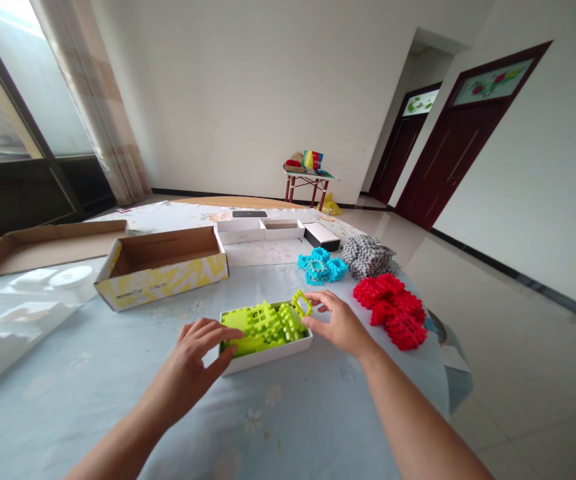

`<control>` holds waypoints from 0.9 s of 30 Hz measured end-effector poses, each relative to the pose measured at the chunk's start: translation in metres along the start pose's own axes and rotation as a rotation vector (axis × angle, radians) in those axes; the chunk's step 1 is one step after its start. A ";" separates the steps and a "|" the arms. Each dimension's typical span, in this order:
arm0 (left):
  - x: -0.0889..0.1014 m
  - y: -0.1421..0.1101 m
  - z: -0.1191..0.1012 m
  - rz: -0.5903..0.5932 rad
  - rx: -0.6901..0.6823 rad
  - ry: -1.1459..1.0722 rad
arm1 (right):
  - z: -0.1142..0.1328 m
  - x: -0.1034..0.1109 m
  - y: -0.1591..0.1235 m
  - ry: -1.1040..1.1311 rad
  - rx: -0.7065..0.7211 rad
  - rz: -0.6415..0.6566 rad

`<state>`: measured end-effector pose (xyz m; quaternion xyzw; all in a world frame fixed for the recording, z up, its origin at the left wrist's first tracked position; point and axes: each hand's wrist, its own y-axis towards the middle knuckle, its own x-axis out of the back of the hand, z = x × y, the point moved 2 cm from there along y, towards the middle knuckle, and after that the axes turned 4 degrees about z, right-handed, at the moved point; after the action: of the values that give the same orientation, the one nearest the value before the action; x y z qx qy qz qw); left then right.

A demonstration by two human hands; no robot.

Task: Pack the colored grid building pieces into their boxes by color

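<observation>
A lime-green frame sits between the thumb and fingers of our right hand, pinched at the right end of a shallow white box and raised just over its rim. Inside the box we see more lime-green pieces, toothed along the edges, some with window-like grids, packed from end to end. Our left hand is at the box's opposite end, its thumb and fingers apart, the fingertips over the pieces there; we cannot tell whether they press down.

Just beyond our right hand lie blue pieces, joined into a cluster, with a grey bundle beside them and a red heap nearer to us, by the table's edge. Past the box, to the left, stands an open carton with yellow markings; a shallow cardboard lid and white packing trays lie further left. Two small white boxes, a black-and-white box and a dark flat device line the far side of the pale blue tablecloth. Across the room, we see a small table, a yellow bag and a dark red door.
</observation>
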<state>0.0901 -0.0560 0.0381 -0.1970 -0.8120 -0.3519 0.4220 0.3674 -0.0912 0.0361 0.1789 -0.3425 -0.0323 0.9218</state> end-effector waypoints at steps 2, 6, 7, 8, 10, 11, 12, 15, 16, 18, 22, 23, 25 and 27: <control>0.002 0.002 -0.003 -0.001 -0.041 0.025 | 0.001 0.000 0.000 0.002 0.000 -0.001; 0.001 0.003 -0.004 -0.008 -0.052 0.017 | 0.004 0.000 0.000 0.009 0.009 0.002; 0.000 0.003 -0.004 -0.004 -0.054 0.015 | 0.005 0.000 0.000 0.008 0.012 -0.001; -0.001 0.003 -0.003 -0.005 -0.056 0.016 | 0.006 0.000 0.001 0.006 0.014 -0.004; -0.001 0.002 -0.004 -0.024 -0.059 0.029 | 0.008 0.000 0.001 0.002 0.016 -0.013; -0.001 0.002 -0.004 -0.040 -0.058 0.040 | 0.009 0.000 0.002 0.000 0.017 -0.017; -0.001 0.001 -0.005 -0.058 -0.057 0.050 | 0.011 0.000 0.002 -0.002 0.018 -0.020; 0.001 0.000 -0.007 -0.120 -0.047 0.058 | 0.013 0.001 0.003 -0.006 0.024 -0.027; 0.001 0.000 -0.006 -0.145 -0.034 0.050 | 0.013 0.001 0.003 -0.006 0.026 -0.028; 0.000 0.000 -0.003 -0.180 0.004 0.028 | 0.013 0.001 0.004 -0.009 0.028 -0.027; -0.008 0.000 0.007 -0.124 0.051 -0.006 | 0.014 0.000 0.006 -0.019 0.039 0.002; -0.009 0.000 0.008 -0.101 0.050 -0.008 | 0.015 0.000 0.006 -0.023 0.041 0.009; -0.011 0.001 0.010 -0.072 0.038 -0.008 | 0.018 -0.002 0.006 -0.041 0.040 0.023; -0.010 0.001 0.008 -0.065 0.031 -0.005 | 0.023 -0.004 0.006 -0.083 0.036 0.039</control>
<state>0.0921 -0.0492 0.0270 -0.1650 -0.8243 -0.3525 0.4112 0.3496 -0.0923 0.0515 0.1874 -0.3843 -0.0154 0.9038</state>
